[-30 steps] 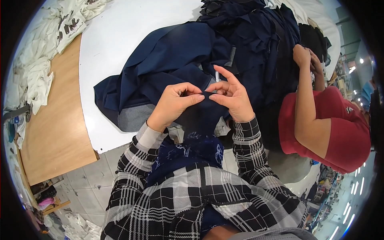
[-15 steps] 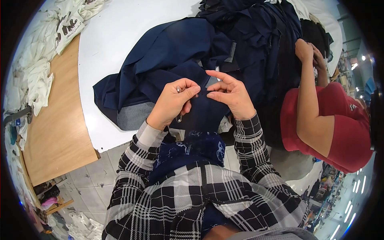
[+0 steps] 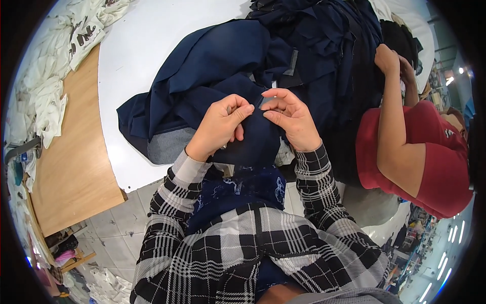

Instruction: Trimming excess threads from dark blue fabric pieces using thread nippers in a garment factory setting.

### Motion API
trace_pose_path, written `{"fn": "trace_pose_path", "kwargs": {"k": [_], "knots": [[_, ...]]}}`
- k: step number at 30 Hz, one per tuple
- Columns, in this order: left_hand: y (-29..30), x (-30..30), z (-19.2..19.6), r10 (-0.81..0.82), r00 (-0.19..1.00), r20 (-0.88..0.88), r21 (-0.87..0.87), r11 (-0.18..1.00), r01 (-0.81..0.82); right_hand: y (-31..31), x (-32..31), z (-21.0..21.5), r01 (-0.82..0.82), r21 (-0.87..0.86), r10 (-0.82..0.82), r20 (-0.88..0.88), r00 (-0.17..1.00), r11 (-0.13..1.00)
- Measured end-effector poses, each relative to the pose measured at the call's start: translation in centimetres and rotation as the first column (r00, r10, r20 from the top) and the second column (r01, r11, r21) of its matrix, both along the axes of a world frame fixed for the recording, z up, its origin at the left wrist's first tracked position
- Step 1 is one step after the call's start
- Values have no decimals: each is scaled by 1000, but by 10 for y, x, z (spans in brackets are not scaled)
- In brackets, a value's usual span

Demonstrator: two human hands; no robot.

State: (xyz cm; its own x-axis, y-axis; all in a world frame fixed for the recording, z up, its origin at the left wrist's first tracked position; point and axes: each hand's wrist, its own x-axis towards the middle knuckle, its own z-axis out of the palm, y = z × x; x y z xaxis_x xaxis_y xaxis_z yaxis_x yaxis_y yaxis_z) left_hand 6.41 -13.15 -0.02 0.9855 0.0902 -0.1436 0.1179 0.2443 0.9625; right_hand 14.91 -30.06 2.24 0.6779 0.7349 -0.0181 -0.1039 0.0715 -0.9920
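Note:
My left hand (image 3: 218, 124) is closed, its thumb pressed against the index finger. A slim silver metal tool (image 3: 229, 109) lies in its grip, mostly hidden by the fingers; its exact kind does not show. Just to the right is my right hand (image 3: 294, 120), its thumb and middle finger nearly together and the index finger held out above them. Anything between those fingertips is too small to make out. Both hands hover over dark navy cloth (image 3: 212, 55), which spreads over the table and hangs towards my lap. A grey patch of fabric (image 3: 169, 146) shows at its near left.
The white tabletop (image 3: 121, 126) borders a light wooden board (image 3: 76, 152). White printed garments (image 3: 83, 40) are heaped at the far left. More dark cloth (image 3: 324, 45) is piled at the back right, where a co-worker in a red shirt (image 3: 390, 137) handles it.
My left hand has turned slightly, so less of the silver tool shows. The right index finger has bent a little more. The co-worker's hands have shifted slightly.

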Motion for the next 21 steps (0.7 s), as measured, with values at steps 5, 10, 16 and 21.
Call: {"fn": "trace_pose_path", "kwargs": {"k": [5,10,16,21], "knots": [[7,7,3,6,993,116,212,977,-31,1,-1,1,3,7,-3,47,999,1000],[11,18,7,-55,934,353,497,857,-137,0,-1,7,-115,-107,134,192,972,988],[2,9,15,115,988,99,171,977,-130,5,-2,1,72,-42,-60,233,971,997],[-8,-4,3,51,997,50,103,993,-56,7,-3,-3,81,7,-81,138,987,997]]}}
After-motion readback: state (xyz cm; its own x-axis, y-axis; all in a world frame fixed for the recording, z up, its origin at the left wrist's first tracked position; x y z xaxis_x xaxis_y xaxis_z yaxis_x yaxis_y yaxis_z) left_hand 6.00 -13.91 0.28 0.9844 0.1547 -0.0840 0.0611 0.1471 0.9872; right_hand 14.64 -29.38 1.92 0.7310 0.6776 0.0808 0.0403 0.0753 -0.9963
